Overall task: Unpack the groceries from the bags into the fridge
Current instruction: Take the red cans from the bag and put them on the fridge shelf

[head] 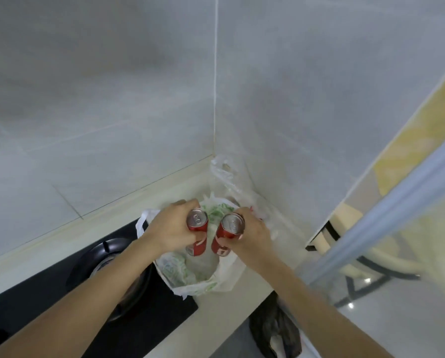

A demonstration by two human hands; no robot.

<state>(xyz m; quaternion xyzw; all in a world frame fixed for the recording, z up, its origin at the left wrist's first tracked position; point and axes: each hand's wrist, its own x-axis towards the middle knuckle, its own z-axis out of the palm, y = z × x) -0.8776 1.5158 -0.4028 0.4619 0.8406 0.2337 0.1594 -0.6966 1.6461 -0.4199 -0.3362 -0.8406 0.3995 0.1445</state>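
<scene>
Two red metal cans (197,221) (230,229), glossy sides, brushed silver tops. Thin white plastic bag with green print (190,275), crinkled, semi-sheer. Black glass hob (164,306), glossy. Pale table (262,275), smooth. Grey wall tiles (100,112), satin sheen.

A bag (190,277) sits on the tabletop (255,290) in the corner where two walls meet, with the stove (61,293) just to its left. Above the bag's mouth, the left hand (173,228) holds one can (198,223) and the right hand (252,237) holds another can (229,233), side by side.
</scene>
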